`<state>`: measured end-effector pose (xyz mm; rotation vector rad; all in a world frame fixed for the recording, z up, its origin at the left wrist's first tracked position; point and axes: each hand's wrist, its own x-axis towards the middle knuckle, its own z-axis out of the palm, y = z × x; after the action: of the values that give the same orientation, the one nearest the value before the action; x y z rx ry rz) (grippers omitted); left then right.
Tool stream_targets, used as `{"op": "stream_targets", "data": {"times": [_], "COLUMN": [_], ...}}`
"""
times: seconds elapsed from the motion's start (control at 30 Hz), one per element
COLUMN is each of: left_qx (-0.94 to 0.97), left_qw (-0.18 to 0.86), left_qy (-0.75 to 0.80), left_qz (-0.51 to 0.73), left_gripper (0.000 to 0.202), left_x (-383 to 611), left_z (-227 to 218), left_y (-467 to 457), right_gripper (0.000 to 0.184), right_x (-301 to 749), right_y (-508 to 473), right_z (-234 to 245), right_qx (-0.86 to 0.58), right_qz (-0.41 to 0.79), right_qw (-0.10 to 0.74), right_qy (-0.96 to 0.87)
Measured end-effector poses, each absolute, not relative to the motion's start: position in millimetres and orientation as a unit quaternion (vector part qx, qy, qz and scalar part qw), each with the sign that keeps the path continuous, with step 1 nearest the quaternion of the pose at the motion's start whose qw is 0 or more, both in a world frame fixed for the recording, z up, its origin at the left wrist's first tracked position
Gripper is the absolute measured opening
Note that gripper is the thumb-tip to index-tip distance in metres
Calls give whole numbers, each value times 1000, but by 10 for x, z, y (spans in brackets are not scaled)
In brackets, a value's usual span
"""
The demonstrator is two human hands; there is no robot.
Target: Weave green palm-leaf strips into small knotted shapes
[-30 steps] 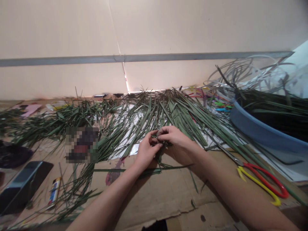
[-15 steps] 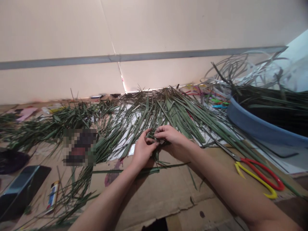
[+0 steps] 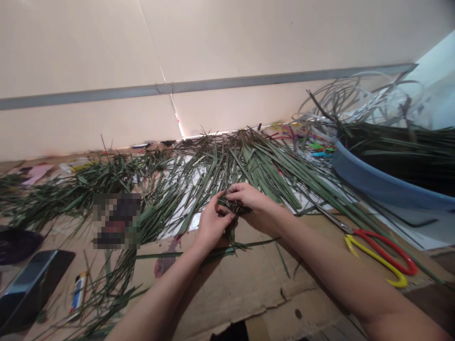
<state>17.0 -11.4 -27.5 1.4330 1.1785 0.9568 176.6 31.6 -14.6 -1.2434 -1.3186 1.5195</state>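
My left hand (image 3: 213, 219) and my right hand (image 3: 250, 201) meet over the cardboard (image 3: 227, 293), fingers bent and tips close together. Between them is a small bundle of green leaf strips (image 3: 231, 234), its upper part mostly hidden by my fingers. The thumb and fingers of each hand pinch at it. Loose ends of the strips hang below onto the cardboard. Just beyond my hands, long green leaf blades (image 3: 261, 173) lie fanned out over white paper. A single long strip (image 3: 156, 256) runs left from under my left wrist.
Scissors (image 3: 350, 230) with red and yellow handles lie at the right. Behind them stands a blue tub (image 3: 384, 175) of leaves. At left are a glue tube (image 3: 78, 293), a dark phone-like object (image 3: 35, 279) and more leaf piles (image 3: 95, 182). A wall (image 3: 227, 42) closes off the back.
The view has shifted slightly. My right fingers have moved a little up and left, and my hands remain together at the leaf bundle.
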Motion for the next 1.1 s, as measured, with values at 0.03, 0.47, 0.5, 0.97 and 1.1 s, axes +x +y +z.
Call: {"op": "stream_targets", "data": {"times": [0.03, 0.47, 0.5, 0.97, 1.1], "left_qx": [599, 580, 569, 539, 540], "left_qw": [497, 517, 526, 542, 537], "left_qy": [489, 468, 465, 452, 456], "left_qz": [393, 421, 428, 460, 461], "left_gripper": [74, 80, 79, 70, 66], "left_x": [166, 155, 152, 159, 163], "left_z": [-277, -313, -312, -315, -302], "left_y": [-118, -87, -79, -76, -80], "right_gripper": [10, 22, 24, 28, 32], "right_x": [1773, 1820, 1846, 1947, 1956], "right_y": [342, 404, 387, 234, 219], "right_z": [-147, -195, -167, -146, -98], "right_qx": [-493, -486, -491, -579, -592], "right_qz": [575, 529, 513, 380, 351], "right_qw": [373, 422, 423, 373, 434], "right_qy": [-535, -553, -563, -618, -582]}}
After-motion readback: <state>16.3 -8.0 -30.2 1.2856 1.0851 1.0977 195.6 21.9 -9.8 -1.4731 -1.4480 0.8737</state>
